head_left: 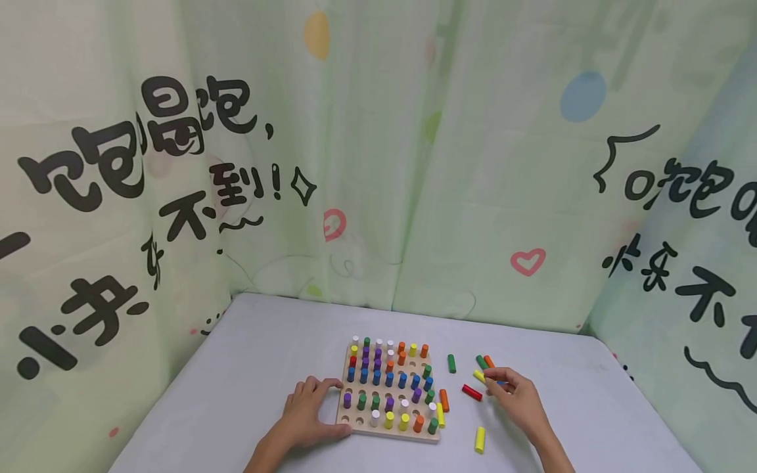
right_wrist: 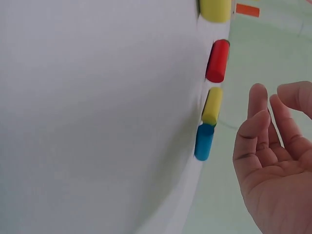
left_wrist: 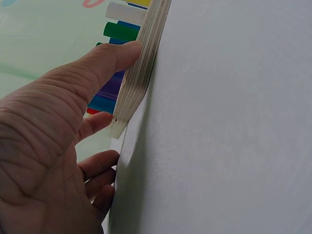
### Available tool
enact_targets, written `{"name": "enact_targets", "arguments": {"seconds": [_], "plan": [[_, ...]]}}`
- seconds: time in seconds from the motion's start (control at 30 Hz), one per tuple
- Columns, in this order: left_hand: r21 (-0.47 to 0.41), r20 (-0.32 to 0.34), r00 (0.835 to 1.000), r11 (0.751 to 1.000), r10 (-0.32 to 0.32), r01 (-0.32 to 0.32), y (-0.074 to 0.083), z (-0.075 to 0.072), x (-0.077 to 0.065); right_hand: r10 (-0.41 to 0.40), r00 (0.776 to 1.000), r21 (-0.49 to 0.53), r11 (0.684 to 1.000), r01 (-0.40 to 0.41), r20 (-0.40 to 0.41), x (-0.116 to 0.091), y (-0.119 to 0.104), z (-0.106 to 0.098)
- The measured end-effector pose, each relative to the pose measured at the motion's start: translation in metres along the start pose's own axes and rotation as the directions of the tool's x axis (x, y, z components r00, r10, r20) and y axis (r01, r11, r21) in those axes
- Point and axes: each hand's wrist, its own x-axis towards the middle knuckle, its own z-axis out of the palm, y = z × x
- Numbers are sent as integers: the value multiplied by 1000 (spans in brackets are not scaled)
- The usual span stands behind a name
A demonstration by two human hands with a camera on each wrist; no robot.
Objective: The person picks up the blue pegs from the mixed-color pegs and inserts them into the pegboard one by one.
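Observation:
A wooden pegboard on the table carries rows of coloured pegs, and several of its holes show bare. My left hand touches the board's left side: in the left wrist view the thumb lies against the layered edge and the index finger reaches its corner. The other fingers hang loosely bent. To the right of the board, my right hand hovers over loose pegs with nothing between thumb and fingers. Nearest it are a blue peg, a yellow peg and a red peg.
Other loose pegs lie right of the board: a green peg, an orange peg, a yellow peg near the front, and another orange peg further back. A printed curtain hangs behind the white table.

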Motion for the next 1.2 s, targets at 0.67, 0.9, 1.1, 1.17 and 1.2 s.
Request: {"name": "enact_targets", "arguments": {"seconds": [0.67, 0.9, 1.1, 1.17, 1.2], "plan": [[1, -2, 1000, 1000, 2, -2, 0, 1, 0, 40, 999, -86, 996, -38, 26, 19, 28, -24], [-6, 3, 1000, 1000, 6, -6, -1, 1, 0, 49, 995, -148, 988, -36, 86, 28, 35, -25], [-3, 3, 1000, 1000, 7, -7, -1, 0, 0, 58, 990, -164, 986, -37, 125, 32, 35, -24], [-3, 5, 1000, 1000, 6, -6, -1, 0, 0, 62, 988, -184, 982, -35, 140, 34, 35, -23], [-4, 5, 1000, 1000, 6, -6, -1, 0, 0, 62, 987, -191, 981, -33, 147, 34, 34, -23]]}}
